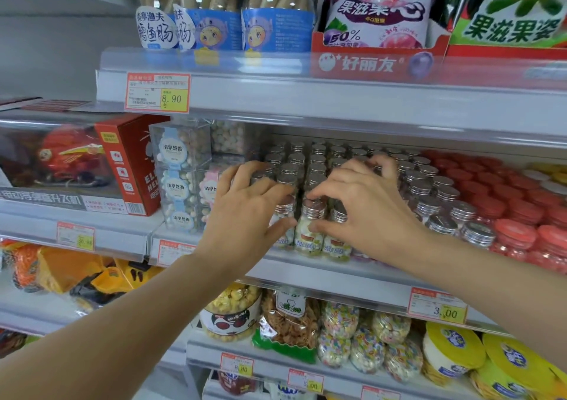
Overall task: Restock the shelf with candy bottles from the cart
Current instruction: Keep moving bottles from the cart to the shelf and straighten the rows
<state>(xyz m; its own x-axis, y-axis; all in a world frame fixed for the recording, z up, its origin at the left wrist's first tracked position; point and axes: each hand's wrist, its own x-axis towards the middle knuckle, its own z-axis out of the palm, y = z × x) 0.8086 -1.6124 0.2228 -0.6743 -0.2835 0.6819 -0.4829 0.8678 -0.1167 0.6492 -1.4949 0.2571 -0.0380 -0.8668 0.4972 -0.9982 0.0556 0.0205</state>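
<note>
Rows of small clear candy bottles with silver screw caps [425,186] fill the middle shelf [306,273]. My left hand [245,215] curls round the front-left bottle [280,241], thumb on its side and fingers over the caps behind. My right hand [365,212] wraps the front bottle [336,247] two places right. Its thumb tip touches the bottle between them [308,240], and its other fingers reach over the caps farther back. The cart is out of view.
Red-lidded jars [506,212] stand right of the bottles and clear candy boxes [181,178] left of them. A red toy box [132,166] sits farther left. Snack bags line the shelf above. Popcorn tubs and candy bags [337,332] fill the shelf below.
</note>
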